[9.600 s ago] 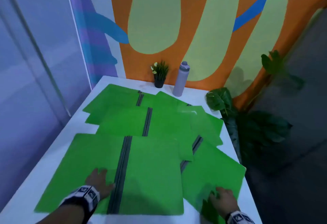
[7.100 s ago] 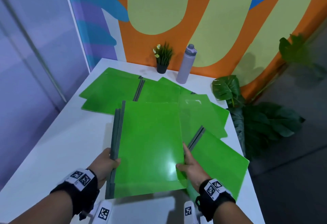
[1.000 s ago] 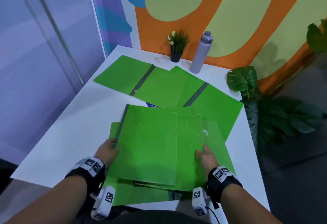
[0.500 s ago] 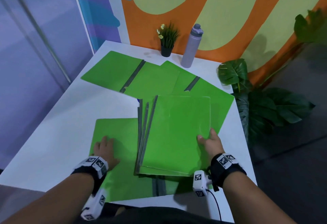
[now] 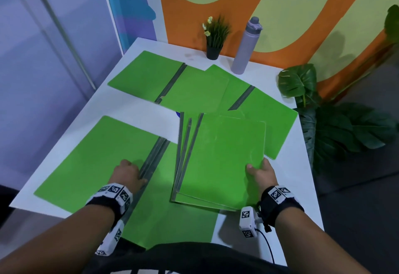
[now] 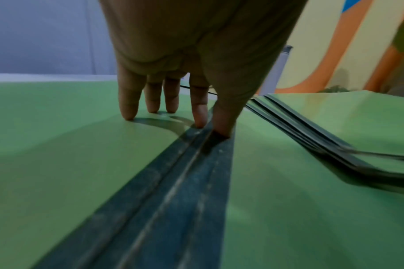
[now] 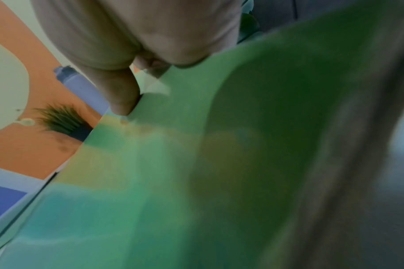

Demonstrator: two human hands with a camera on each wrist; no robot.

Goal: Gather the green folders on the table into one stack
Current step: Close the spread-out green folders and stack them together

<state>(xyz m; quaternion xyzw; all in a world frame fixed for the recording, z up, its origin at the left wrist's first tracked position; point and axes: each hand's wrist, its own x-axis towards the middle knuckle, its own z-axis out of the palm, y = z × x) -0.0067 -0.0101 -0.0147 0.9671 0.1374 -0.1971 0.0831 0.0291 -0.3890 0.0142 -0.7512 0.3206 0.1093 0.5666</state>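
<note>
Stack: three closed green folders (image 5: 220,161), fanned, near the worktop's (image 5: 133,109) front right corner.
Right grip (image 5: 260,173): pinches the stack's right edge.
Left grip (image 5: 127,173): fingers straight, pressing the open front folder (image 5: 97,161) by its spine.
Left: that folder and two open folders (image 5: 194,87) near the far edge.

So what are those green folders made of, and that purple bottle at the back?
The green folders look like thin, glossy plastic: the top cover shows soft glare and the sheets bend slightly where the right hand grips them. Their dark spines seem a stiffer, matte plastic strip. The purple bottle looks matte, plastic or coated metal; I cannot tell which.
</note>
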